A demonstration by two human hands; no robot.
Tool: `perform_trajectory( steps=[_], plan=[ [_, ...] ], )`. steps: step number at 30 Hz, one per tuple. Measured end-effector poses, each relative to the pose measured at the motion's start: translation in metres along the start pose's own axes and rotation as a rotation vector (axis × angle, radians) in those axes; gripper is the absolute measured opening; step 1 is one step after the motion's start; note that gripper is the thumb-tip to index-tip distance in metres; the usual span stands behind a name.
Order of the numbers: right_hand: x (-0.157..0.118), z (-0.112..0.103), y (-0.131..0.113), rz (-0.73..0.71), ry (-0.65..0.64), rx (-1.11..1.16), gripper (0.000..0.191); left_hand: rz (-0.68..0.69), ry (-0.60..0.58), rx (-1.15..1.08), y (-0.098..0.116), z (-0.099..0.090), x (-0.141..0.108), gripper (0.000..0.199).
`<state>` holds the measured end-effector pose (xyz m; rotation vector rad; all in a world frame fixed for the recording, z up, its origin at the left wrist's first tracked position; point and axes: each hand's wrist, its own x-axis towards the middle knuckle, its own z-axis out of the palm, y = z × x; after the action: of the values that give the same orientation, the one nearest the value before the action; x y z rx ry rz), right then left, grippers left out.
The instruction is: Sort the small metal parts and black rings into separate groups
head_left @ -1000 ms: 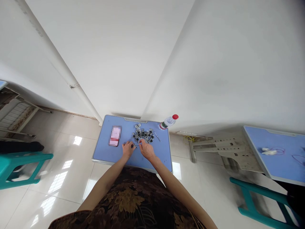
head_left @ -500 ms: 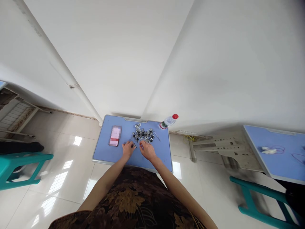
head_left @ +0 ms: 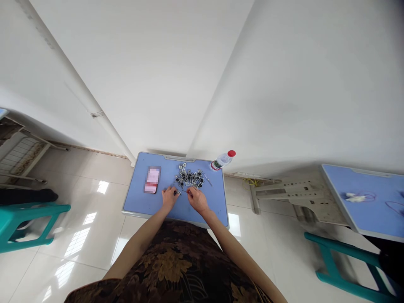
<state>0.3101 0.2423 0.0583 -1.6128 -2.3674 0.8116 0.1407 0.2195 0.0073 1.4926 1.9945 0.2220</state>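
On the blue desk (head_left: 135, 198), my left hand (head_left: 169, 198) pinches a small metal part with a black piece (head_left: 177, 192) near the front of the top. My right hand (head_left: 197, 200) is closed round a thin rod-like tool (head_left: 184, 191), whose slim end points left toward that part. A small gap separates the two hands. Just beyond them lies a heap of small silver metal parts with black round pieces (head_left: 189, 178). The tool's exact kind is too small to make out.
A blurred pink-and-red phone-like item (head_left: 152, 180) lies on the left of the desk. A red-capped bottle (head_left: 222, 160) stands at the back right corner, with a thin clear stick (head_left: 208, 180) near it. Teal stools (head_left: 59, 208) and another blue desk (head_left: 378, 210) flank this desk.
My right hand has moved slightly to the right, drawing the thin tool back from the small part. My left hand stays where it was.
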Motion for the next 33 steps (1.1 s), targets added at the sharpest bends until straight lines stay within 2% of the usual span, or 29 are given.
perform_trajectory(
  steps=[3,5,8,13,18,33],
  plan=[
    [0.000,0.001,0.009,0.052,0.062,0.069,0.021,0.007,-0.004,-0.005,-0.001,0.000,0.000,0.014],
    [0.002,0.002,0.012,0.093,0.054,0.050,0.020,0.012,-0.008,-0.006,-0.001,0.000,-0.001,0.015],
    [0.007,0.008,0.009,0.144,-0.044,-0.034,0.019,0.024,-0.014,0.005,-0.002,0.000,-0.003,0.016],
    [0.018,0.026,-0.011,0.124,-0.247,-0.144,0.025,0.045,-0.029,0.047,-0.002,0.003,-0.005,0.014],
    [0.024,0.034,-0.019,0.142,-0.363,-0.267,0.024,0.041,-0.039,0.067,-0.003,0.006,-0.004,0.013],
    [0.029,0.034,-0.019,0.092,-0.384,-0.325,0.029,0.045,-0.068,0.106,-0.002,0.004,-0.003,0.016]
  ],
)
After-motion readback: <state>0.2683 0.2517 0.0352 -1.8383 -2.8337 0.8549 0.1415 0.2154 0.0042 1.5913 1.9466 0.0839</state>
